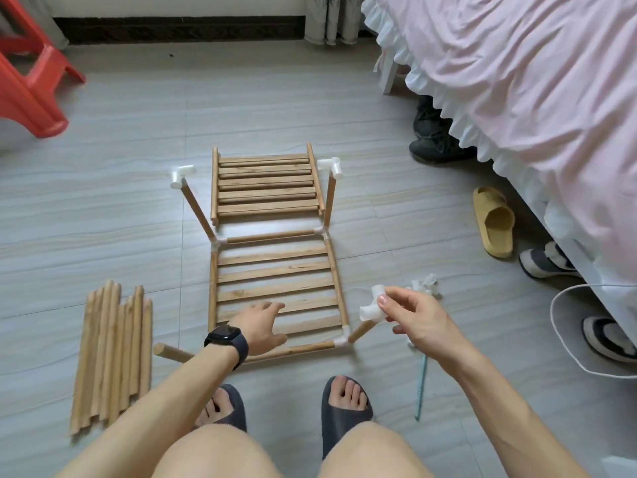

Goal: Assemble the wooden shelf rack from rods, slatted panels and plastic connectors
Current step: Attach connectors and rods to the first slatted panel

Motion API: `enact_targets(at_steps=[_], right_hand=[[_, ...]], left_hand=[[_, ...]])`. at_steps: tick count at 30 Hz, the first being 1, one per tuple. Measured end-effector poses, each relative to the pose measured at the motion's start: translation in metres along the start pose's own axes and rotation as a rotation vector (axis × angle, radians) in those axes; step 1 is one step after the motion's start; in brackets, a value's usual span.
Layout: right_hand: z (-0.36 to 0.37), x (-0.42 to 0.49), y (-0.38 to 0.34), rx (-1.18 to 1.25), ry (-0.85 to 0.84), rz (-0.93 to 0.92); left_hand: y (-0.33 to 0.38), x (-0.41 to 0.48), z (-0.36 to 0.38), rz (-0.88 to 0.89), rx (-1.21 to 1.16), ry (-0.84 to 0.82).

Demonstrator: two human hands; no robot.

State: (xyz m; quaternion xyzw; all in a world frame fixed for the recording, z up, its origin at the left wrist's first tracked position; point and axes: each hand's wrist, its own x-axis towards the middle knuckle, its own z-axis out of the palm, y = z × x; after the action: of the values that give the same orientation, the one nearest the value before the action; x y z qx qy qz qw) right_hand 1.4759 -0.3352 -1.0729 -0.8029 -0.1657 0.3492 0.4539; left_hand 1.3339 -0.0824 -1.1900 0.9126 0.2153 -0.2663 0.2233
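Note:
A slatted wooden panel (275, 281) lies flat on the floor, framed by rods and white corner connectors. Two upright rods (196, 205) rise from its far corners, each topped with a white connector (181, 174). A short rod (362, 331) sticks up from the near right corner. My right hand (420, 315) pinches a white plastic connector (372, 307) just above that rod's top. My left hand (258, 326) hovers over the panel's near edge with relaxed fingers. A second slatted panel (267, 186) lies beyond. A bundle of loose rods (113, 353) lies at the left.
A small pile of white connectors (425, 284) lies by my right hand. A red plastic stool (31, 81) stands at the far left. A bed with a pink sheet (534, 98) fills the right, with shoes (434, 132) and a yellow slipper (493, 222) beside it. A white cable (558, 339) loops on the floor.

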Motion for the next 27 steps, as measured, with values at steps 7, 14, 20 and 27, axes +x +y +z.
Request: enact_targets(at_steps=[7,14,20,27], right_hand=[[0.009,0.004,0.017,0.023,-0.029,0.011],[0.027,-0.011,0.042,0.060,0.066,0.019],[0.039,-0.007,0.039,0.071,0.079,0.019],[0.036,-0.011,0.043,-0.054,0.001,-0.048]], left_hand=[[-0.020,0.032,0.057,-0.082,0.248,-0.104],[-0.042,0.036,0.099,-0.178,0.312,-0.124],[-0.035,0.045,0.093,-0.171,0.343,-0.142],[-0.036,0.042,0.092,-0.169,0.374,-0.182]])
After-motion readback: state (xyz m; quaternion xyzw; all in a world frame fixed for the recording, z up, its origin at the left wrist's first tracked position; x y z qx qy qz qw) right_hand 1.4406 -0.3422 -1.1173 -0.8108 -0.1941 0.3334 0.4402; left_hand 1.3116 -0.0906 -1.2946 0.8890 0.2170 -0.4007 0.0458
